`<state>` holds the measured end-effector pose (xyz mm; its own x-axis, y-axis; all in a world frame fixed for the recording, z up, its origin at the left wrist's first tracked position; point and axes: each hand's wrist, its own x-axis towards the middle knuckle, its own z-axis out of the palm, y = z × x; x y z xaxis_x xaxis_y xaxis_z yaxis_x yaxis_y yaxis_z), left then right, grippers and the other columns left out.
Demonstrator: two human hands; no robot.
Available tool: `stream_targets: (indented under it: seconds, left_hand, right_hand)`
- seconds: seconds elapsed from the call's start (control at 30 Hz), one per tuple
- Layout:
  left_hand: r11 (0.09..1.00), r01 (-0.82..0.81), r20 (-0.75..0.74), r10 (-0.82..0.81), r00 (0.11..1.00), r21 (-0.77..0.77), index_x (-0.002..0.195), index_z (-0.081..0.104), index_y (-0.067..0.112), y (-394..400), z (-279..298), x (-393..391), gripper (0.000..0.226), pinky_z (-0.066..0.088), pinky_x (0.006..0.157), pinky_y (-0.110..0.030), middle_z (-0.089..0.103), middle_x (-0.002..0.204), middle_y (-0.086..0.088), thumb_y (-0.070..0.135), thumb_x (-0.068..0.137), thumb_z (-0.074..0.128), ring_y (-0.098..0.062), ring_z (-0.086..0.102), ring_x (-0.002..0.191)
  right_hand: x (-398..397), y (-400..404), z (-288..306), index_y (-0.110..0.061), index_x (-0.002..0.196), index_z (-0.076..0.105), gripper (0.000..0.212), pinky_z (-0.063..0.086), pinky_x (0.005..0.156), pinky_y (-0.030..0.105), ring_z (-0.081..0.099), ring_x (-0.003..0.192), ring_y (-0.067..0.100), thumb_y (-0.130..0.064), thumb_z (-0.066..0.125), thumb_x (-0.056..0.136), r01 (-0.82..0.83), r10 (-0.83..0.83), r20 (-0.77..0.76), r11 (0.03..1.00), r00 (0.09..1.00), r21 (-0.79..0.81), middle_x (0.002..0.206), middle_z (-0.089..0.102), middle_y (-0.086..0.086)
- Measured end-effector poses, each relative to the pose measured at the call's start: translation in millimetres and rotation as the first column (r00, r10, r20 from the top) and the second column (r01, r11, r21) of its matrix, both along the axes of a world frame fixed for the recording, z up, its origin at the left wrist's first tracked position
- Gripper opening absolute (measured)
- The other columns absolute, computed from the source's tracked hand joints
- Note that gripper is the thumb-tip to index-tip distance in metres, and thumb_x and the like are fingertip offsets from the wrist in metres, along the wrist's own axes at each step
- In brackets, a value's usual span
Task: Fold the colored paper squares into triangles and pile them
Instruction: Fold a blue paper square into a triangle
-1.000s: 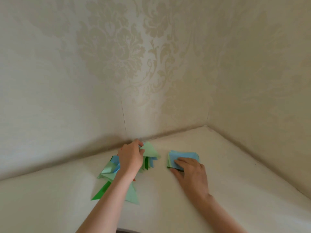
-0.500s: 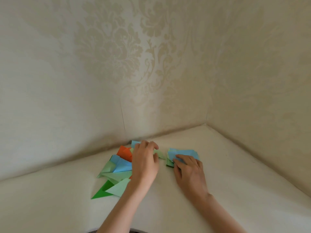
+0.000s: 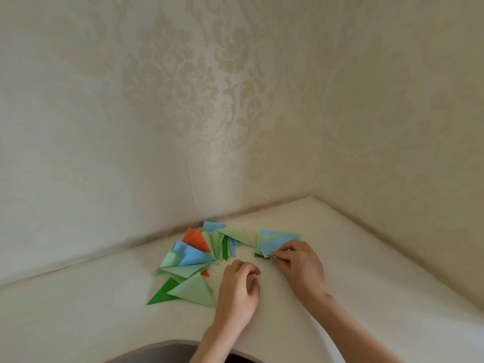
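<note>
A loose pile of folded triangles in light green, dark green, blue and orange lies on the cream table near the wall. To its right sits a small stack of paper squares, blue on top with green beneath. My right hand pinches the near edge of the top blue square between thumb and fingers. My left hand rests on the table between pile and stack, fingers loosely curled, holding nothing.
Patterned cream walls meet in a corner just behind the papers and close off the back and the right side. The table's near edge curves around a dark gap right below my arms.
My left hand has left the pile of triangles and drawn back toward me onto bare table. My right hand's fingers have curled in on the edge of the blue square.
</note>
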<state>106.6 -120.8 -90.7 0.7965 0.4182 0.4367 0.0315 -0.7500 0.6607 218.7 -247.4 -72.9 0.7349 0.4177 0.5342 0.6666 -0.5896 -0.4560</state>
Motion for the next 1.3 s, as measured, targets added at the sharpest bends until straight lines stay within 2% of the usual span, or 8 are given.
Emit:
stream_targets:
  seconds: [0.1, 0.3, 0.47, 0.63, 0.83, 1.0, 1.13, 1.3]
  left_hand:
    - [0.999, 0.028, 0.021, -0.028, 0.999, -0.033, 0.090, 0.064, 0.021, 3.0, 1.0, -3.0, 0.023, 0.049, 0.081, -0.023, 0.052, 0.090, 0.017, 0.002, 0.079, 0.059, -0.006, 0.055, 0.091]
    - [0.996, 0.044, 0.058, -0.039, 0.998, -0.079, 0.091, 0.064, 0.023, 4.1, -0.9, -5.3, 0.024, 0.050, 0.083, -0.023, 0.053, 0.093, 0.020, 0.002, 0.079, 0.062, -0.004, 0.055, 0.093]
    - [0.993, 0.064, 0.091, -0.056, 0.994, -0.095, 0.096, 0.059, 0.030, 3.7, -0.9, -8.4, 0.030, 0.045, 0.084, -0.017, 0.055, 0.096, 0.021, 0.006, 0.079, 0.065, -0.004, 0.055, 0.097]
    - [0.991, 0.121, 0.066, -0.117, 0.991, -0.050, 0.098, 0.059, 0.026, 3.3, 0.6, -12.1, 0.028, 0.038, 0.083, -0.011, 0.053, 0.099, 0.020, 0.009, 0.076, 0.062, -0.006, 0.050, 0.101]
    - [0.980, 0.193, -0.004, -0.194, 0.981, -0.055, 0.097, 0.060, 0.032, 0.5, 3.4, -15.1, 0.027, 0.039, 0.087, -0.016, 0.058, 0.096, 0.024, 0.022, 0.072, 0.059, -0.002, 0.052, 0.099]
    - [0.983, 0.185, -0.059, -0.184, 0.981, 0.018, 0.095, 0.060, 0.036, -0.5, 4.4, -11.1, 0.019, 0.036, 0.091, -0.019, 0.060, 0.094, 0.027, 0.032, 0.077, 0.058, 0.003, 0.051, 0.100]
    - [0.987, 0.155, -0.047, -0.153, 0.987, 0.044, 0.091, 0.060, 0.037, 0.0, 0.7, -6.8, 0.012, 0.036, 0.087, -0.021, 0.060, 0.094, 0.028, 0.039, 0.081, 0.065, 0.001, 0.052, 0.094]
    - [0.993, 0.085, -0.085, -0.078, 0.993, 0.078, 0.087, 0.054, 0.039, -4.3, -2.7, 1.4, 0.016, 0.029, 0.081, -0.015, 0.059, 0.085, 0.027, 0.046, 0.079, 0.067, 0.003, 0.049, 0.089]
  right_hand:
    - [-1.3, 1.0, 0.2, -0.023, 0.089, 0.078, 0.008, 0.048, 0.071, 0.033, 0.056, 0.087, 0.019, -0.027, 0.072, 0.084, -0.028, 0.029, -0.057, 0.999, 0.998, 0.018, 0.090, 0.065, -0.009]
    - [-21.8, -20.7, 22.2, -0.015, 0.091, 0.077, 0.008, 0.045, 0.065, 0.030, 0.053, 0.075, 0.018, -0.016, 0.070, 0.086, -0.069, 0.010, 0.279, 0.977, 0.960, 0.201, 0.091, 0.062, -0.005]
    - [-44.7, -33.4, 11.9, -0.021, 0.089, 0.076, 0.008, 0.045, 0.064, 0.031, 0.054, 0.076, 0.016, -0.024, 0.069, 0.086, -0.150, 0.114, 0.346, 0.985, 0.932, 0.081, 0.085, 0.061, -0.008]
    - [-44.7, -34.2, -15.3, -0.034, 0.080, 0.076, 0.021, 0.041, 0.061, 0.026, 0.054, 0.071, 0.011, -0.038, 0.057, 0.085, -0.150, 0.160, 0.225, 0.987, 0.961, -0.063, 0.081, 0.060, -0.015]
    - [-46.3, -37.6, -20.5, -0.033, 0.087, 0.075, 0.024, 0.046, 0.067, 0.027, 0.054, 0.075, 0.007, -0.044, 0.053, 0.087, -0.191, 0.191, 0.000, 0.981, 0.982, -0.027, 0.083, 0.057, -0.017]
    - [-40.5, -37.4, -18.7, -0.029, 0.087, 0.073, 0.007, 0.042, 0.072, 0.013, 0.055, 0.079, -0.001, -0.032, 0.070, 0.081, -0.186, 0.192, -0.152, 0.981, 0.969, 0.057, 0.083, 0.059, -0.020]
    - [-39.6, -36.3, -17.1, -0.029, 0.091, 0.069, 0.019, 0.043, 0.070, 0.009, 0.058, 0.080, 0.001, -0.025, 0.079, 0.075, -0.135, 0.174, -0.260, 0.978, 0.950, 0.161, 0.080, 0.062, -0.018]
    - [-38.0, -32.9, -18.8, -0.033, 0.092, 0.062, 0.024, 0.043, 0.065, 0.012, 0.055, 0.081, 0.004, -0.031, 0.079, 0.075, -0.088, 0.126, -0.284, 0.986, 0.951, 0.144, 0.078, 0.059, -0.017]
